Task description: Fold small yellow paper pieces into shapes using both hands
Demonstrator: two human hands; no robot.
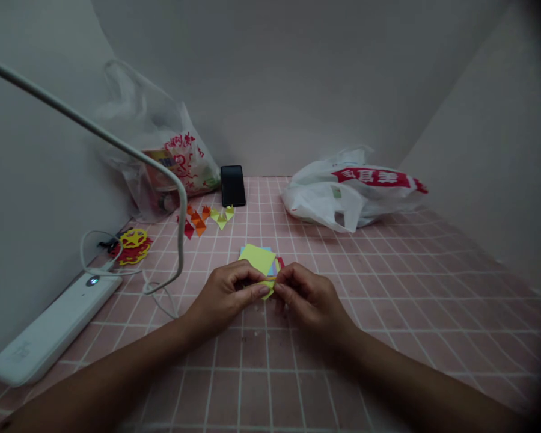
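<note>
Between my two hands is a small folded piece of yellow paper [268, 290]. My left hand [234, 290] pinches its left side between thumb and fingers. From the right, my right hand [309, 294] pinches the same paper, its fingertips nearly meeting those of the left. Just behind the fingers lies a stack of coloured paper squares [259, 257], a yellow sheet on top, with blue, purple and red edges showing beneath. Fingers hide part of the folded piece, so its exact shape is unclear.
Folded red, orange and yellow paper pieces [200, 224] lie behind to the left, near a black phone [233, 186]. Plastic bags stand at back left [189, 156] and back right [356, 189]. A white power bank [54, 328] and cable [180, 228] occupy the left, beside yellow-and-red cutouts [134, 239].
</note>
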